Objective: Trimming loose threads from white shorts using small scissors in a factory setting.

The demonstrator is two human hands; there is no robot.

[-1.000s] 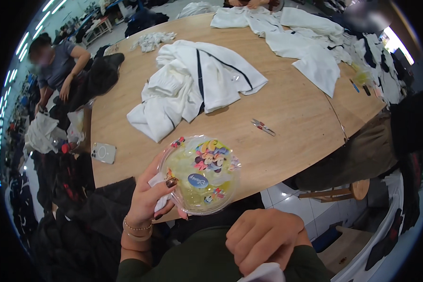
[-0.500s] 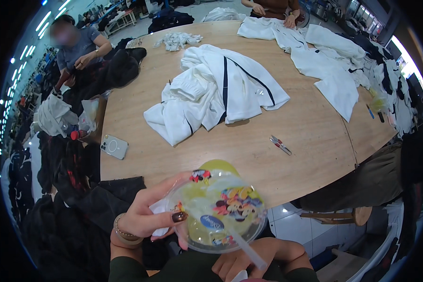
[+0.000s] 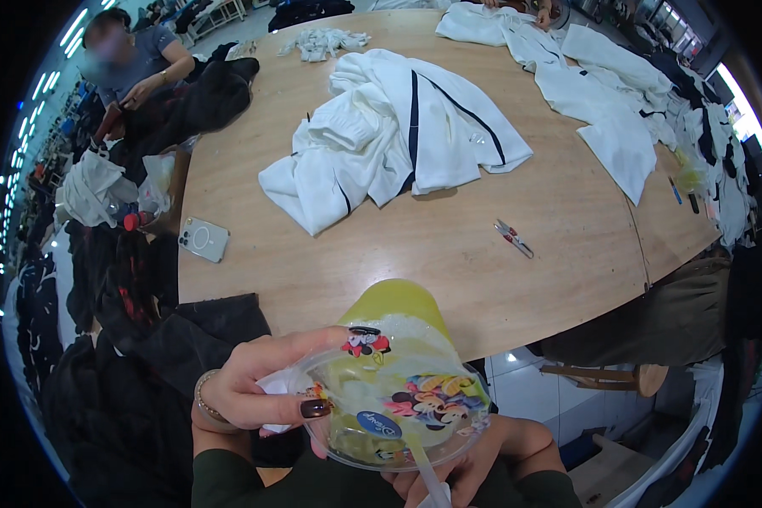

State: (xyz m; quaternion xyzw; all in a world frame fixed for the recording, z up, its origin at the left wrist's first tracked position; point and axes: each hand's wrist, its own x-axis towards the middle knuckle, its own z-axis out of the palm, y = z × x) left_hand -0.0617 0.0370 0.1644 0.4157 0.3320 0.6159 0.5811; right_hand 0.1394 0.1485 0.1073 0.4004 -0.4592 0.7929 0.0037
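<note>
My left hand (image 3: 262,381) is wrapped round a clear plastic cup (image 3: 398,300) of yellow-green drink, tilted with its top toward me. A printed film lid (image 3: 356,389) with colourful cartoon figures covers that top. From the lid a translucent straw (image 3: 430,476) points down to the lower edge of the view. White tissue-like material (image 3: 276,383) shows between my left palm and the cup. My right hand (image 3: 491,453) is below the cup's right side with its fingers curled; the cup and straw partly hide them. Whatever they hold is hard to make out.
A white garment with dark stripes (image 3: 398,127) lies heaped on the wooden table (image 3: 381,245). Nearby are thread snips (image 3: 514,239) and a phone (image 3: 204,239). More white garments (image 3: 559,85) lie at the far right. A co-worker (image 3: 144,63) handles dark cloth at the far left. A stool (image 3: 648,381) stands at the lower right.
The cup has tipped so that more of its yellow-green body shows beyond the lid. My right hand sits further under the cup. The table and its things appear higher in the view.
</note>
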